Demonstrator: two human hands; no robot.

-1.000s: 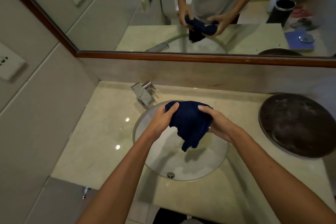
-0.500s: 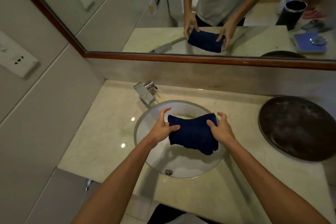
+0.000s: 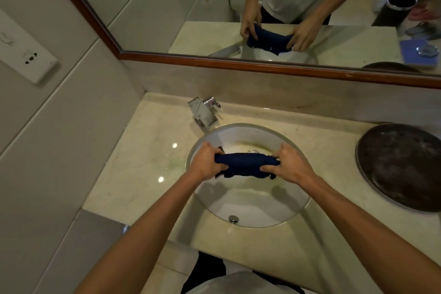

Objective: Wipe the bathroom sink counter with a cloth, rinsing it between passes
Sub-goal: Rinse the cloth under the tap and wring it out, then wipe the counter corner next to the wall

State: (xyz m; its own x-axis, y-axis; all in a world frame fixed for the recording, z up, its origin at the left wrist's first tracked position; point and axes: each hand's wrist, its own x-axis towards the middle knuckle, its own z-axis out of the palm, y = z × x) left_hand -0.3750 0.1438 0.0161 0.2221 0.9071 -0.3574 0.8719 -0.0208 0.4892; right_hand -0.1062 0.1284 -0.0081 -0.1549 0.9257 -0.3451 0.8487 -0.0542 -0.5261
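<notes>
The cloth (image 3: 245, 165) is a dark blue roll, bunched lengthwise and held in the air over the sink (image 3: 250, 207), above the back half of the bowl and clear of its white wall. Its long axis runs left to right, roughly level, parallel to the counter's front edge. The left hand (image 3: 207, 162) grips the left end with fingers curled round it; the right hand (image 3: 287, 164) grips the right end the same way — both closed on fabric, with only the middle stretch of cloth bare between them. A loose flap hangs under the roll near the left hand. Judgement: this is a wringing grip, so the step in hand looks like squeezing out after a rinse; the twist would turn about that left-right axis, the hands rotating opposite ways. Neither hand is nearer — they sit equally at each end. The tap (image 3: 204, 112) stands behind and left of the bowl, no water seen running. The counter (image 3: 143, 164) lies all round, with a dark round tray (image 3: 403, 164) at right.
</notes>
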